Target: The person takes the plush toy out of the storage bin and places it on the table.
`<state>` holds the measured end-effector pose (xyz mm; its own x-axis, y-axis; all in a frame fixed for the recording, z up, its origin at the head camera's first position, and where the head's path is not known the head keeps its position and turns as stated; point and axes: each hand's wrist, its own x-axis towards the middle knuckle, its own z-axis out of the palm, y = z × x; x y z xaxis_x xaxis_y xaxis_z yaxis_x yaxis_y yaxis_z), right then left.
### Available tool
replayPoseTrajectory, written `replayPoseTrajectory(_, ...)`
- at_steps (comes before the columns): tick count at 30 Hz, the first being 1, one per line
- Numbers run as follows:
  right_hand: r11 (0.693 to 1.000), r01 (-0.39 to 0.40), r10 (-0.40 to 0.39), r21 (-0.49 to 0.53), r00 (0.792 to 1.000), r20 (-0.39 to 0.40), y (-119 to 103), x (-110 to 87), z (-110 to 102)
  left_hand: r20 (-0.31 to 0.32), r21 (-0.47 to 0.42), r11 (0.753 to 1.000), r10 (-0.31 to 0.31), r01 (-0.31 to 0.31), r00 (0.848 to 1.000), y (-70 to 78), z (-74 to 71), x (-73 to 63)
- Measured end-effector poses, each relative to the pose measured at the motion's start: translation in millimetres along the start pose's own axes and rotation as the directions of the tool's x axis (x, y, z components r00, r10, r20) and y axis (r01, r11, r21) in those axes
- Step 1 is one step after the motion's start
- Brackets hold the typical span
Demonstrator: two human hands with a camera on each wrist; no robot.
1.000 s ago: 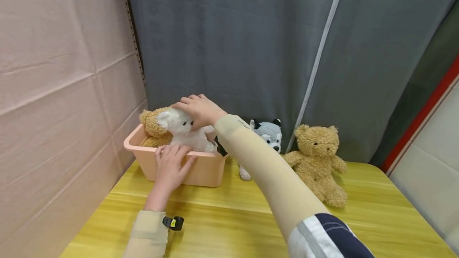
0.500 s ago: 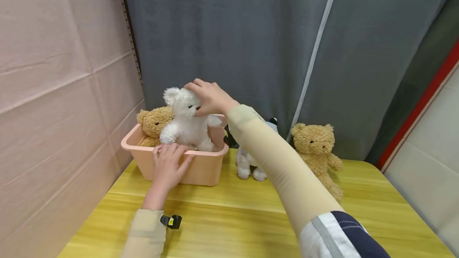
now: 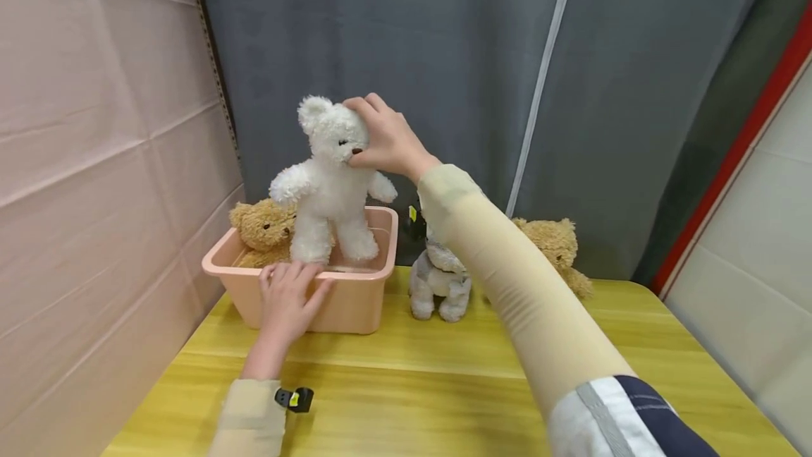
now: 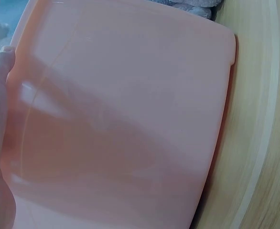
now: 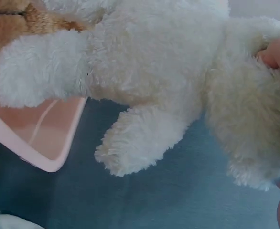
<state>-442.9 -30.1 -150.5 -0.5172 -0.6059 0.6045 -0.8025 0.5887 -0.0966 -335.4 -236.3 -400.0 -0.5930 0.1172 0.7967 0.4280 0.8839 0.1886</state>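
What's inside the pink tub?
A tan bear at the left end; the white bear hangs above, feet possibly inside. The near wall hides the tan bear's lower part and anything else lying low behind it.

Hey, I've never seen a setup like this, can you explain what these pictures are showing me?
There's no machine here, just a person working with bare hands. The wide pictures come from a camera worn on the head; the two close-ups come from small cameras on the wrists.

On the yellow table are a pink bin, a gray plush toy and a brown bear partly hidden by the right sleeve. A second brown bear sits inside the bin.

The right hand grips a white bear by its head, while the left hand rests on the bin's near rim.
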Motion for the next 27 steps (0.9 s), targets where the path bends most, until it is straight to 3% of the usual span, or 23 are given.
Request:
replayPoseTrajectory(15, 0.999, -0.020, 0.012, -0.050, 0.987, -0.158, 2, -16.6, -85, -0.002, -0.002, 1.000, 0.017, -0.017, 1.000, -8.1, 6.0, 7.3)
replayPoseTrajectory(21, 0.997, -0.010, -0.004, -0.073, 0.981, -0.194, 4, -39.2, -112, -0.002, -0.017, 1.000, 0.012, -0.012, 1.000, -11.6, 8.7, 6.8)
replayPoseTrajectory(27, 0.993, -0.009, -0.010, -0.114, 0.987, -0.163, 5, -69.2, -123, -0.008, -0.009, 1.000, 0.010, -0.010, 1.000, -18.5, 4.7, 9.1)
